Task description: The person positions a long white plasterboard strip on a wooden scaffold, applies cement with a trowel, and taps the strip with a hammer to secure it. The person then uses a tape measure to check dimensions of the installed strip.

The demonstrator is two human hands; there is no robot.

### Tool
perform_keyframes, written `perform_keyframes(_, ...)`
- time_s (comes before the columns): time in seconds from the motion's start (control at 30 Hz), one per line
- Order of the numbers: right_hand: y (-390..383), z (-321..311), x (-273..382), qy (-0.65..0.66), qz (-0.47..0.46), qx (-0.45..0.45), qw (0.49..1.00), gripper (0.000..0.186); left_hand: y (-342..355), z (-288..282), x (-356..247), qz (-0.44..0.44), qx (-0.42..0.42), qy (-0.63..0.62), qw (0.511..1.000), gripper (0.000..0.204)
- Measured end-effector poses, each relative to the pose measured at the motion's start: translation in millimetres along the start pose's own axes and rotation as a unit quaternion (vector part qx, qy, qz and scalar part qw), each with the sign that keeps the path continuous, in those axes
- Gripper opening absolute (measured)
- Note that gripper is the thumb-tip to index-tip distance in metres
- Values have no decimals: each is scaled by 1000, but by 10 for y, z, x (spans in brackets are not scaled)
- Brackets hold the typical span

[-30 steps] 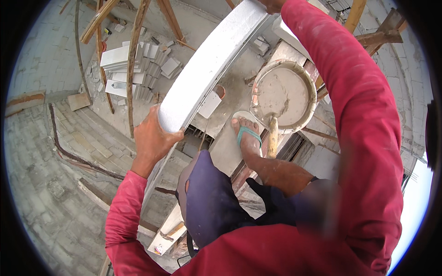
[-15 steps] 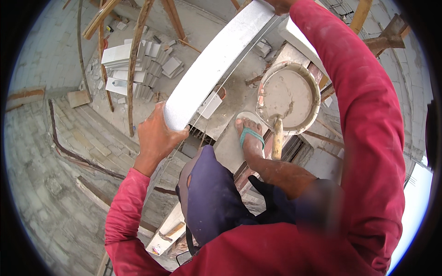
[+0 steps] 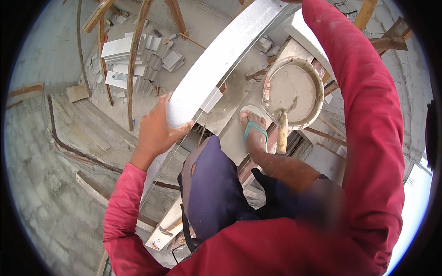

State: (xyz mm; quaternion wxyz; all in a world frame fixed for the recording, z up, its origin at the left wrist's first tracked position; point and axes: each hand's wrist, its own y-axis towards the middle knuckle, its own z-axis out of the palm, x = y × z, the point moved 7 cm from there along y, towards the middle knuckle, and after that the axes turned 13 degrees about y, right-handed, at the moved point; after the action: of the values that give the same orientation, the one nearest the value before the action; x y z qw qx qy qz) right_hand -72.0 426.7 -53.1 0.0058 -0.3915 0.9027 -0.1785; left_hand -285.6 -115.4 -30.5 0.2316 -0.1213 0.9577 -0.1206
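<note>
A long white block [image 3: 221, 62] slants across the view from the middle left to the top. My left hand [image 3: 159, 123] is closed round its near left end, with the thumb along the lower edge. At the top edge of the picture my right hand [image 3: 291, 1] is at the block's far end; most of that hand is cut off. A thin taut string [image 3: 195, 122] runs close along the block's lower side. To the right stands a round bucket [image 3: 318, 108] of wet grey mortar [image 3: 292, 87], with a wooden-handled trowel [image 3: 282, 133] resting in it.
My foot in a green-strapped sandal [image 3: 254, 129] stands on a ledge beside the bucket. Another white block [image 3: 307, 34] lies at the upper right. Wooden poles [image 3: 134, 64] rise before a stack of white blocks [image 3: 120, 48] on the floor far below.
The block and my hands keep nearly the same place, with the left hand slightly lower. The bucket and foot appear a little farther right as the view shifts.
</note>
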Motion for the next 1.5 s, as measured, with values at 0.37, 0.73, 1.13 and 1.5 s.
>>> perform_keyframes(0.37, -85, 25, -50, 32, -42, -14, 999, 54, -94, 80, 393, 5, 90, -40, 995, 96)
perform_keyframes(0.73, -223, -56, 109, 56, -22, -41, 997, 54, -103, 112, 429, -17, 95, -39, 995, 97)
perform_keyframes(1.13, -240, -2, 117, 63, -3, -43, 997, 55, -146, 132, 446, -40, 110, -61, 991, 99)
perform_keyframes(1.5, -60, 91, -39, 50, -34, -58, 997, 50, -105, 50, 323, -42, 125, -87, 987, 93)
